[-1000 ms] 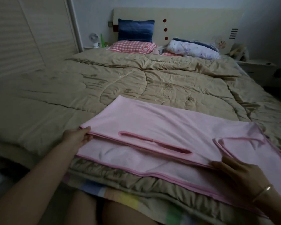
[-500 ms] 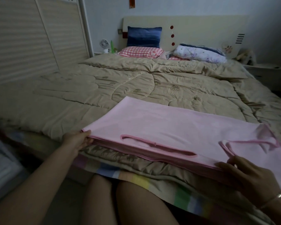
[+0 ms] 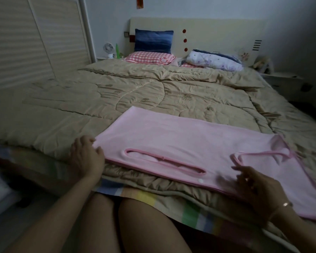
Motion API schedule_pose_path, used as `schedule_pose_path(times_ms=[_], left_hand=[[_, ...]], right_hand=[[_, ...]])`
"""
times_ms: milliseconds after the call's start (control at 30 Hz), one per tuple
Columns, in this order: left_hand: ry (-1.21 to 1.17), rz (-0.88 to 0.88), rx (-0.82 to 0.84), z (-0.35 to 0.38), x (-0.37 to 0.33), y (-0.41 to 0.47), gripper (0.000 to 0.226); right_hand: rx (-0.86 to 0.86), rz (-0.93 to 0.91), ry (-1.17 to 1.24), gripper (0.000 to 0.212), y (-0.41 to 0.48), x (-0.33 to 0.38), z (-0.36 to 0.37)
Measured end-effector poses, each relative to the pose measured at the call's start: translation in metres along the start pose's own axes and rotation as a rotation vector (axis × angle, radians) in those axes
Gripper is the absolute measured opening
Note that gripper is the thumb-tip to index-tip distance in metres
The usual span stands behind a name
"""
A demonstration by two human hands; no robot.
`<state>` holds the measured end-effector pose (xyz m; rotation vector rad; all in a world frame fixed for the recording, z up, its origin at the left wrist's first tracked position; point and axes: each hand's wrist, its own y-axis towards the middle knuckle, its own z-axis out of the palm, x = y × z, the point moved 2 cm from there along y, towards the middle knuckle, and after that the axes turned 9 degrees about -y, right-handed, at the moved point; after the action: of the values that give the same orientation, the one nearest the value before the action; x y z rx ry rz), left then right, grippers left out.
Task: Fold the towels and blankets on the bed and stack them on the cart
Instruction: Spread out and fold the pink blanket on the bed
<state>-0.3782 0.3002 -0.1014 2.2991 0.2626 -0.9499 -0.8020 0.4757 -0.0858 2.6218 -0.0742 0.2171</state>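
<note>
A pink blanket (image 3: 186,141) with darker pink piping and a slot-shaped opening lies folded in a long strip across the near edge of the bed. My left hand (image 3: 86,157) sits at its left end, fingers loosely curled beside the edge, holding nothing. Over the blanket's near right part my right hand (image 3: 257,185) hovers with fingers spread and blurred, just below a piped loop. The cart is not in view.
A tan quilt (image 3: 135,95) covers the bed, with a striped sheet (image 3: 190,207) showing below its near edge. Pillows and a rolled floral blanket (image 3: 213,60) lie by the headboard. A slatted wardrobe (image 3: 26,42) stands at left, a nightstand (image 3: 285,79) at right.
The folded top layer has been brought down level with the near edge. Both hands have let go of the blanket; the left has drawn back, the right lifted slightly.
</note>
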Motion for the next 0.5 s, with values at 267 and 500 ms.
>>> schedule_pose_path(times_ms=[267,500], left_hand=[[-0.366,0.348,0.728,0.070,-0.168,-0.115,0.012],[-0.379,0.518,1.006,0.105,-0.241,-0.189,0.016]], right_hand=[[0.249,0.187,-0.133,0.049,0.085,-0.037,0.000],[0.464,0.003,-0.406,0.039,0.088,-0.080,0.006]])
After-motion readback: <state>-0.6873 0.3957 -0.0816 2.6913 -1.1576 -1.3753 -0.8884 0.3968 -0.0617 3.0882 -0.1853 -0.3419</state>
